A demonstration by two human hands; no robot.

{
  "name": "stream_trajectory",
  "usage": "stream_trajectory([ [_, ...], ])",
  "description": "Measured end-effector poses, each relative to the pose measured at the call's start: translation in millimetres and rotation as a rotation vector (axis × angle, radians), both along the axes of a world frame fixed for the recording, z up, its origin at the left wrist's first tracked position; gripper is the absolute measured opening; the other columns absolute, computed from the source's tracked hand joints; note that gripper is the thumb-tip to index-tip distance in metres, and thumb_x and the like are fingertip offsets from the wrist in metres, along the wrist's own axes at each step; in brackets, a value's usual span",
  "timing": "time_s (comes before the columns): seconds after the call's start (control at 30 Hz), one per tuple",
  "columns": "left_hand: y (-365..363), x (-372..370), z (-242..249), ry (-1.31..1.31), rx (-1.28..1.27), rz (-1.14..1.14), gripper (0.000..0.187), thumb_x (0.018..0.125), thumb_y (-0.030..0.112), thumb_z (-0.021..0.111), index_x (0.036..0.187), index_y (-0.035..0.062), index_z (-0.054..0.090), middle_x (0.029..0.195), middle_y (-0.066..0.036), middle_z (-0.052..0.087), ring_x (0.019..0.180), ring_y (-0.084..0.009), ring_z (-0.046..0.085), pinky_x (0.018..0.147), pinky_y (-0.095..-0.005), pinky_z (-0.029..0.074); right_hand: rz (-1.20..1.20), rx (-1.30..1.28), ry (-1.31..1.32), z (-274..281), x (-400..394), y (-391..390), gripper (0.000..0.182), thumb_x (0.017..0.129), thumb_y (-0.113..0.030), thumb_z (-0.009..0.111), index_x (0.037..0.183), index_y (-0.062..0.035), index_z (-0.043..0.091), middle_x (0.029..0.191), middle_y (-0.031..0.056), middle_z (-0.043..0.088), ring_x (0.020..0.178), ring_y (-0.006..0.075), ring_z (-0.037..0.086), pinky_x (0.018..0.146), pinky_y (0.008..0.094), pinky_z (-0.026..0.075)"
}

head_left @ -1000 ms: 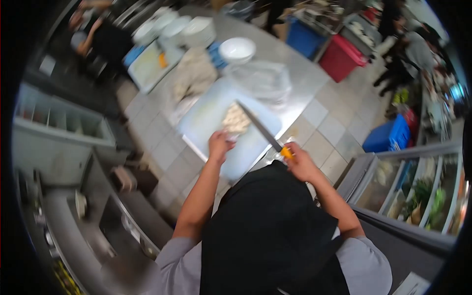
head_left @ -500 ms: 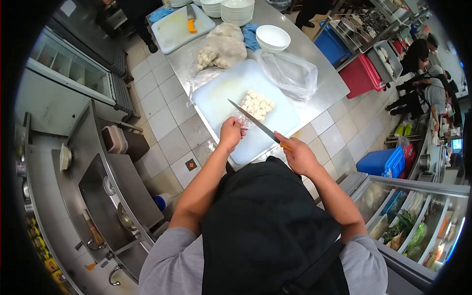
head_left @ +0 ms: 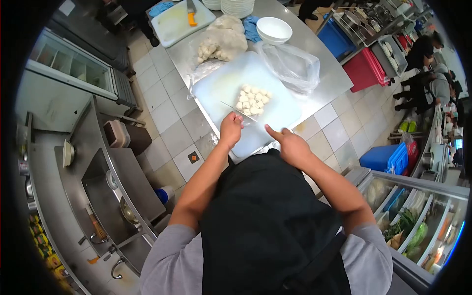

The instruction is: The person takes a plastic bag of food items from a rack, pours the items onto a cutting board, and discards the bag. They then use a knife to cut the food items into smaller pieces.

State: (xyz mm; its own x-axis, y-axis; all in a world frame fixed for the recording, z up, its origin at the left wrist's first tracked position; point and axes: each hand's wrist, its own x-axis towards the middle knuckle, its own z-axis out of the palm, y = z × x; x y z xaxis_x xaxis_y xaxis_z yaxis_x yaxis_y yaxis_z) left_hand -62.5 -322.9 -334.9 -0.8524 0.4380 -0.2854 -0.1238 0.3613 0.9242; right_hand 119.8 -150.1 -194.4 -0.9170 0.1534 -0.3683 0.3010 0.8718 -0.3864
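On the white cutting board (head_left: 211, 91) lies a clear plastic pack of small, whitish round pieces (head_left: 253, 100). My left hand (head_left: 231, 130) is closed at the pack's near left corner, pinching its clear plastic. Wrapped round the handle of a long kitchen knife (head_left: 238, 112) is my right hand (head_left: 294, 147), thumb pointing forward along it. The handle is mostly hidden by that hand. The blade now shows as a thin line, seen almost edge-on, crossing the near side of the pack just ahead of my left fingers.
Beyond the board sits a plastic bag of similar pieces (head_left: 223, 42). To its right are a crumpled clear bag (head_left: 295, 66), a blue cloth (head_left: 251, 29) and white bowls (head_left: 274, 30). A second board (head_left: 172, 27) bears an orange-handled knife (head_left: 191, 14). People (head_left: 423, 54) stand far right.
The knife has turned from showing its flat side to nearly edge-on, and its blade has come over the pack's near edge. My right hand has shifted slightly. My left hand keeps its pinch.
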Motion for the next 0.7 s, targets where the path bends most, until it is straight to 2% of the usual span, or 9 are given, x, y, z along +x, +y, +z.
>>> stream_trajectory([
  [0.07, -3, 5, 4, -0.020, -0.002, -0.017, 0.024, 0.111, 0.019, 0.061, 0.094, 0.0024, 0.064, 0.081, -0.005, 0.066, 0.073, -0.0156, 0.064, 0.067, -0.0364, 0.050, 0.012, 0.000, 0.013, -8, -18, -9, 0.087, 0.093, 0.001, 0.058, 0.172, -0.0338, 0.044, 0.114, 0.0213, 0.066, 0.093, 0.0421, 0.074, 0.081, 0.0534, 0.061],
  [0.1, -4, 6, 2, 0.020, -0.046, -0.027, 0.024, 0.109, 0.019, 0.063, 0.094, 0.0006, 0.065, 0.082, -0.012, 0.071, 0.071, -0.0211, 0.069, 0.069, -0.0401, 0.052, 0.031, 0.018, 0.061, -22, -29, -14, 0.088, 0.093, 0.001, 0.059, 0.172, -0.0337, 0.044, 0.113, 0.0213, 0.066, 0.092, 0.0423, 0.075, 0.080, 0.0534, 0.061],
  [0.13, -7, 2, -2, 0.017, -0.048, -0.032, 0.024, 0.109, 0.019, 0.063, 0.094, 0.0006, 0.065, 0.082, -0.012, 0.071, 0.071, -0.0211, 0.069, 0.069, -0.0401, 0.052, 0.054, 0.035, 0.111, -30, -34, -17, 0.088, 0.093, 0.001, 0.059, 0.172, -0.0336, 0.044, 0.113, 0.0214, 0.066, 0.091, 0.0424, 0.075, 0.079, 0.0533, 0.062],
  [0.27, -17, -21, -4, -0.082, -0.047, 0.110, 0.024, 0.109, 0.019, 0.064, 0.092, 0.0022, 0.064, 0.078, -0.010, 0.069, 0.066, -0.0199, 0.060, 0.065, -0.0399, 0.048, 0.048, 0.037, 0.047, 2, 4, 3, 0.089, 0.093, 0.001, 0.059, 0.173, -0.0345, 0.043, 0.114, 0.0214, 0.065, 0.098, 0.0417, 0.074, 0.085, 0.0530, 0.061],
  [0.33, -18, -22, 1, -0.127, 0.011, 0.096, 0.020, 0.112, 0.019, 0.062, 0.096, 0.0073, 0.063, 0.077, 0.000, 0.061, 0.060, -0.0091, 0.048, 0.054, -0.0295, 0.039, 0.037, 0.054, -0.056, 7, 31, 14, 0.090, 0.092, 0.001, 0.060, 0.173, -0.0354, 0.042, 0.115, 0.0203, 0.065, 0.101, 0.0414, 0.073, 0.086, 0.0526, 0.060],
  [0.43, -13, -8, 2, -0.084, -0.007, -0.050, 0.020, 0.112, 0.019, 0.062, 0.096, 0.0079, 0.063, 0.076, 0.000, 0.061, 0.060, -0.0086, 0.048, 0.054, -0.0284, 0.039, 0.049, 0.062, -0.011, -18, 45, 22, 0.092, 0.092, 0.004, 0.059, 0.173, -0.0368, 0.042, 0.111, 0.0185, 0.064, 0.096, 0.0391, 0.072, 0.082, 0.0508, 0.060],
  [0.53, -12, -2, 2, -0.161, 0.056, -0.029, 0.020, 0.112, 0.020, 0.063, 0.096, 0.0072, 0.063, 0.076, -0.001, 0.062, 0.061, -0.0096, 0.050, 0.055, -0.0292, 0.041, 0.057, 0.063, 0.080, -26, 16, 16, 0.092, 0.092, 0.004, 0.059, 0.173, -0.0368, 0.042, 0.110, 0.0176, 0.064, 0.096, 0.0380, 0.072, 0.081, 0.0500, 0.060],
  [0.67, -36, -25, 5, -0.013, -0.057, -0.043, 0.019, 0.111, 0.019, 0.062, 0.097, 0.0066, 0.064, 0.076, -0.002, 0.063, 0.062, -0.0106, 0.052, 0.056, -0.0300, 0.044, 0.055, 0.051, 0.143, -35, 30, 37, 0.086, 0.094, 0.002, 0.060, 0.170, -0.0365, 0.047, 0.107, 0.0170, 0.064, 0.096, 0.0375, 0.072, 0.080, 0.0502, 0.060],
  [0.7, -39, -30, 5, -0.060, -0.040, -0.014, 0.019, 0.112, 0.019, 0.062, 0.098, 0.0064, 0.064, 0.079, -0.002, 0.064, 0.064, -0.0107, 0.053, 0.058, -0.0297, 0.045, 0.019, -0.065, 0.166, -35, 48, 47, 0.082, 0.095, 0.004, 0.060, 0.168, -0.0336, 0.051, 0.104, 0.0172, 0.065, 0.094, 0.0377, 0.070, 0.082, 0.0483, 0.059],
])
